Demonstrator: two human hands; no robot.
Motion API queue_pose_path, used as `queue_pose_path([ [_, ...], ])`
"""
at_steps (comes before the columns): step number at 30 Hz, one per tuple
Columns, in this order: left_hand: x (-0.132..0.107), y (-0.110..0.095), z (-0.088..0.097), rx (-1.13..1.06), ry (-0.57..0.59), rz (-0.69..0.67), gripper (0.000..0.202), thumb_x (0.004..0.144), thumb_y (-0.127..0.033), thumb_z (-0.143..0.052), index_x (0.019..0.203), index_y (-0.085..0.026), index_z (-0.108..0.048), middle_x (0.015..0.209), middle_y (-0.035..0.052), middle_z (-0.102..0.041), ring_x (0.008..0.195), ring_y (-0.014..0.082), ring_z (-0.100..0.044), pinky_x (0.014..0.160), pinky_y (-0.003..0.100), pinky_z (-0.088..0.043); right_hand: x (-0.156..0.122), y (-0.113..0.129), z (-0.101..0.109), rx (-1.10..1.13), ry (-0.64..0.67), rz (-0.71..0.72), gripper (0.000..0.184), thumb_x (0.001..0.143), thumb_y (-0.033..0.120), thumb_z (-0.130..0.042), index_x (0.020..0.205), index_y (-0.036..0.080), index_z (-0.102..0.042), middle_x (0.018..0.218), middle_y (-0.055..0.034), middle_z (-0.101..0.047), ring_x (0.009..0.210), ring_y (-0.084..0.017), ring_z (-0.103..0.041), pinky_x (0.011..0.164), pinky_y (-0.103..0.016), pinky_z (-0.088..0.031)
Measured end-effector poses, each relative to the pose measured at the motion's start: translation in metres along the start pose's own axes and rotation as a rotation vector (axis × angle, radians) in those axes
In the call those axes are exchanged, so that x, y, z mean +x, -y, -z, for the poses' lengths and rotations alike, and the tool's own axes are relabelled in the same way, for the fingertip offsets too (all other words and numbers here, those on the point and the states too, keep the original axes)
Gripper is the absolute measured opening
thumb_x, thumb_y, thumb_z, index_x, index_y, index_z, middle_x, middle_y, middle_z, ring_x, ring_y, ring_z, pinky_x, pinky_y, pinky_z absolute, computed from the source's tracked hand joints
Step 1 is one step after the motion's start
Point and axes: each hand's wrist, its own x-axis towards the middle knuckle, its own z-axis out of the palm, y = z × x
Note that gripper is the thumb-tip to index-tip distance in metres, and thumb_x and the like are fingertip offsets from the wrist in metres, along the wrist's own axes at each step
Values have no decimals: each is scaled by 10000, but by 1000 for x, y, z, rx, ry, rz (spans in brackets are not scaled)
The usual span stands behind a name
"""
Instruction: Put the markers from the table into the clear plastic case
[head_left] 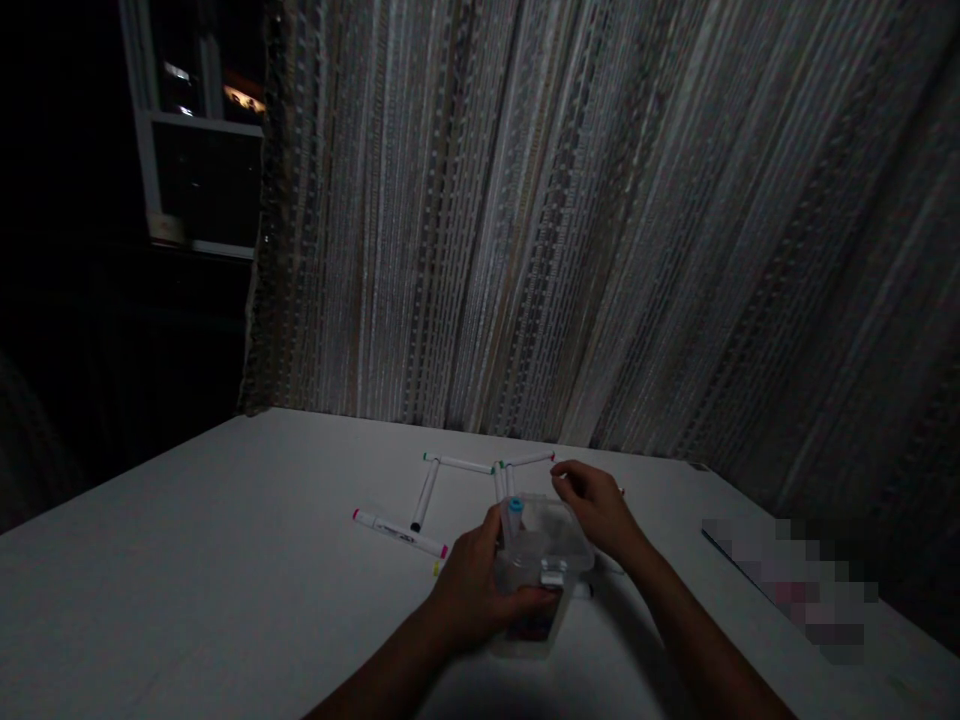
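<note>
We see the left hand [469, 590] wrapped round a clear plastic container [541, 570] near the table's [225, 560] near-centre, fingers curled against its side, w/ a blue-capped marker [514, 520] standing inside it. The right hand [596, 505] sits just far-right of the container, fingers bent together near the tip of a white marker [529, 459]; can't tell if it's pinching it. More markers lie far-left of the container: one w/ pink caps [400, 533], one w/ a black end [424, 495], one green-tipped [457, 464]. Striped curtain [600, 220] behind, dark window [202, 150] far left.
</note>
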Motion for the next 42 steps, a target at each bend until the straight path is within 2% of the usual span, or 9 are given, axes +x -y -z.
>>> queue_pose_path([
  [5, 0, 3, 3, -14, -6, 3, 627, 635, -479, -689, 1109, -186, -401, 993, 59, -621, 865, 218, -589, 738, 302, -430, -2, -32, -37, -135, 16, -120, 268, 787, 224, -410, 871, 160, -657, 771, -65, -683, 731, -188, -613, 638, -259, -418],
  [9, 0, 7, 3, -33, 11, 30, 602, 640, -471, -697, 1069, -176, -395, 971, 65, -606, 873, 216, -588, 749, 298, -448, -11, -41, -36, -175, 63, -135, 276, 791, 222, -436, 909, 158, -677, 863, -73, -701, 808, -189, -620, 674, -251, -408],
  [15, 3, 7, 8, -100, 87, 56, 698, 671, -439, -697, 1202, -172, -329, 1051, 77, -583, 932, 213, -582, 787, 304, -458, -16, -50, -37, -257, 284, -72, 278, 750, 241, -531, 965, 146, -679, 922, -87, -690, 859, -186, -603, 695, -246, -379],
  [19, 16, -7, 26, -104, 260, 80, 901, 614, -380, -756, 1326, -171, -246, 1154, 96, -564, 1024, 222, -558, 891, 337, -425, -18, -55, -45, -286, 347, -20, 245, 746, 262, -565, 927, 147, -684, 922, -93, -682, 856, -184, -600, 685, -246, -370],
  [21, 23, -12, 33, -146, 405, 78, 798, 601, -358, -768, 1261, -152, -370, 1166, 104, -569, 1028, 225, -555, 897, 339, -424, -19, -57, -49, -298, 366, -19, 219, 743, 243, -569, 902, 147, -685, 909, -92, -682, 847, -186, -602, 668, -245, -368],
  [23, 26, -12, 36, -173, 490, 80, 663, 611, -355, -763, 1171, -146, -476, 1134, 96, -591, 978, 216, -572, 856, 331, -448, -20, -57, -51, -292, 386, -31, 219, 737, 213, -568, 914, 150, -681, 922, -88, -682, 855, -185, -604, 664, -242, -369],
  [28, 17, 8, 25, -199, 366, 90, 505, 657, -390, -734, 1068, -151, -566, 985, 60, -638, 895, 205, -595, 791, 311, -476, -21, -56, -51, -254, 422, -92, 255, 758, 186, -552, 984, 167, -668, 1003, -89, -672, 941, -189, -595, 723, -246, -375],
  [32, 8, 22, 17, -234, 317, 116, 535, 645, -418, -743, 1066, -134, -576, 998, 83, -642, 923, 225, -597, 819, 326, -475, -21, -56, -53, -256, 429, -103, 258, 768, 198, -554, 1006, 165, -651, 1014, -92, -663, 957, -193, -588, 733, -251, -368],
  [42, 7, 22, 23, -121, 282, 100, 477, 653, -416, -731, 1001, -141, -556, 952, 70, -636, 863, 201, -592, 775, 305, -473, -21, -63, -63, -264, 389, -89, 254, 757, 211, -551, 994, 153, -620, 989, -94, -663, 906, -189, -598, 686, -242, -357],
])
